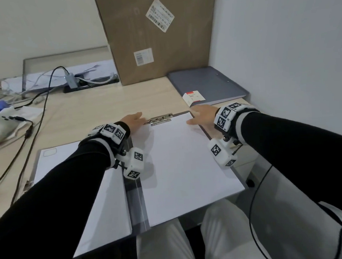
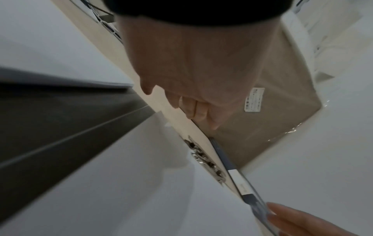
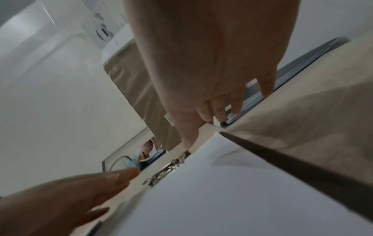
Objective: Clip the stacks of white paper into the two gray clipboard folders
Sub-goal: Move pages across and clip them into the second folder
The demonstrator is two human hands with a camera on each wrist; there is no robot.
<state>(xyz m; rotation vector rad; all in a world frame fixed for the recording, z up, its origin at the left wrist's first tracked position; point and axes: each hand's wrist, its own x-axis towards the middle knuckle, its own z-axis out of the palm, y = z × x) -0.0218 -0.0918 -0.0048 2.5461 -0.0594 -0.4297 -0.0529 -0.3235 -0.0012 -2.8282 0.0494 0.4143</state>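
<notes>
Open folder: a gray clipboard folder (image 1: 135,190) lies open flat on the desk (image 1: 94,106), at 6 o'clock in the head view; its near edge overhangs the desk edge.
Right panel: a stack of white paper (image 1: 186,163) lies on it, top edge at the metal clip (image 1: 160,119).
Left panel: a second white sheet (image 1: 101,196) covers it, partly hidden by the left sleeve.
Clip: sits at 12 o'clock of the paper stack, between the two hands.
Left hand (image 1: 133,120): fingers extended, palm down, at the top left corner of the paper stack, just beside the clip; it grips nothing.
Right hand (image 1: 203,115): fingers spread and straight, palm down, on the top right corner of the paper stack; it grips nothing.
Second folder (image 1: 207,84): closed, gray, flat on the desk at 1 o'clock, against the wall, well apart from the open folder.
Small card (image 1: 193,97): white with a red strip, lies on the near left corner of the second folder.
Cardboard box (image 1: 158,32): stands against the wall at 12 o'clock.
Cables (image 1: 41,102): lie at 10 o'clock on the desk.
</notes>
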